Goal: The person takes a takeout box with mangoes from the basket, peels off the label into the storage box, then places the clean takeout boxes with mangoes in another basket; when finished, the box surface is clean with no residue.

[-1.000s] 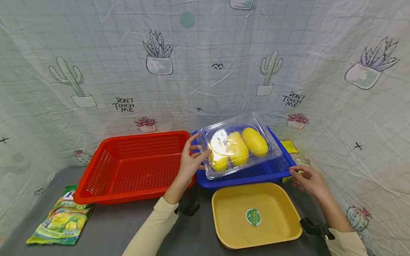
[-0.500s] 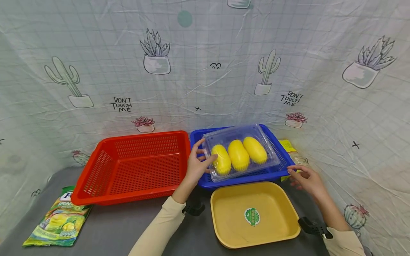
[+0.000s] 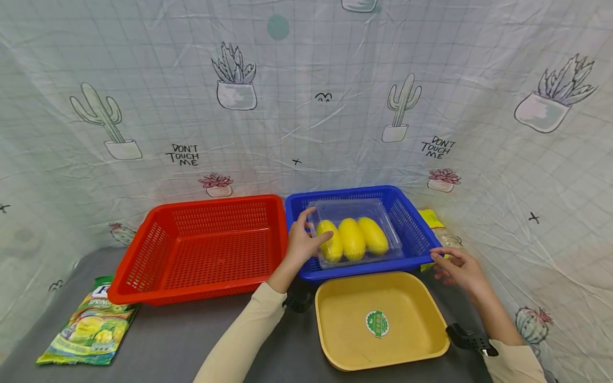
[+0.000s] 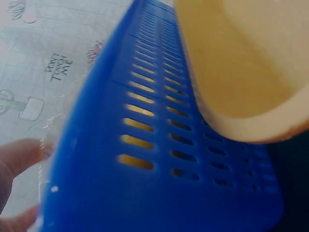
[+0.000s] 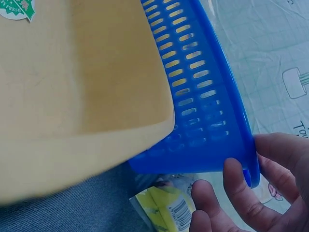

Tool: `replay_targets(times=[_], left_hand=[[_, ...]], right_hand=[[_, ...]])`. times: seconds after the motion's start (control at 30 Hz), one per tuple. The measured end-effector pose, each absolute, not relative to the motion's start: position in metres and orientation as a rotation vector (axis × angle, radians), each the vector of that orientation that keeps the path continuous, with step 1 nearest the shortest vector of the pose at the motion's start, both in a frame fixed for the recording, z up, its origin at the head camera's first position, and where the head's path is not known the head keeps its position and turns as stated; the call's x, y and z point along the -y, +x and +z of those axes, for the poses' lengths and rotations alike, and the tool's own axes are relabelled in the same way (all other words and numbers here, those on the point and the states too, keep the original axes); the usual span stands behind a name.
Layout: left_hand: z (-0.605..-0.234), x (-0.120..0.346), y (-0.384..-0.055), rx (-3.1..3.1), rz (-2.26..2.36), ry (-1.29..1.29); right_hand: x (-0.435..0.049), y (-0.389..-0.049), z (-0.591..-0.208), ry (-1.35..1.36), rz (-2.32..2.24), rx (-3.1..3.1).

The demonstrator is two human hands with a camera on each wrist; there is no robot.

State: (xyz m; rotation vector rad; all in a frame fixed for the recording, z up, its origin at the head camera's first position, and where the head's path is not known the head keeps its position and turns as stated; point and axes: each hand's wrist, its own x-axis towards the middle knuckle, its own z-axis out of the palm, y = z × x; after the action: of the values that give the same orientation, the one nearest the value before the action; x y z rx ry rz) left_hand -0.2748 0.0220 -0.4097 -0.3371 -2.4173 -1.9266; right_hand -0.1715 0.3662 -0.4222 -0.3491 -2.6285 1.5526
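Note:
A clear plastic clamshell box (image 3: 345, 210) with three yellow, mango-like fruits (image 3: 353, 239) lies inside the blue basket (image 3: 416, 229), slightly tilted in the head view. My left hand (image 3: 303, 239) grips the box's left end, thumb over the lid and fingers along the side. In the left wrist view only some fingers (image 4: 21, 157) show, past the basket's blue wall (image 4: 96, 145). My right hand (image 3: 462, 271) pinches the basket's front right corner at the rim, and the right wrist view shows its fingertips (image 5: 232, 169) around that corner.
A red basket (image 3: 215, 260) stands to the left, close beside the blue one. In front sits a shallow yellow tub (image 3: 397, 340) with a green sticker. A snack bag (image 3: 91, 330) lies at far left; a yellow packet (image 3: 433, 219) is behind the right hand. Printed cloth hangs behind.
My left hand has lowered the clear box from a tilted position above the blue basket down into it, also moving slightly right. My right hand stays at the basket's corner.

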Motion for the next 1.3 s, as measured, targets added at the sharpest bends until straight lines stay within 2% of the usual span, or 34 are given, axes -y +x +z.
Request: replay_targets(times=[0.27,0.53,0.93,1.17,1.3], left_hand=[[-0.408,-0.025,-0.274,2.529,-1.714,-0.335],[-0.408,-0.022,-0.272,2.636,-1.725,-0.302],[-0.404,-0.016,-0.270,2.907,-1.430,-0.529],[-0.406,-0.013,-0.269,2.842,-1.540,-0.553],[-0.410,-0.015,-0.268,2.804,-1.421,-0.593]], right_hand=[[-0.365,-0.173,-0.422,-0.346,1.578,2.631],[-0.365,-0.172,-0.420,-0.354,1.591,2.626],[-0.369,-0.170,-0.420,-0.364,1.601,2.621],[-0.368,-0.170,-0.419,-0.351,1.624,2.603],[-0.369,-0.169,-0.421,-0.331,1.622,2.599]])
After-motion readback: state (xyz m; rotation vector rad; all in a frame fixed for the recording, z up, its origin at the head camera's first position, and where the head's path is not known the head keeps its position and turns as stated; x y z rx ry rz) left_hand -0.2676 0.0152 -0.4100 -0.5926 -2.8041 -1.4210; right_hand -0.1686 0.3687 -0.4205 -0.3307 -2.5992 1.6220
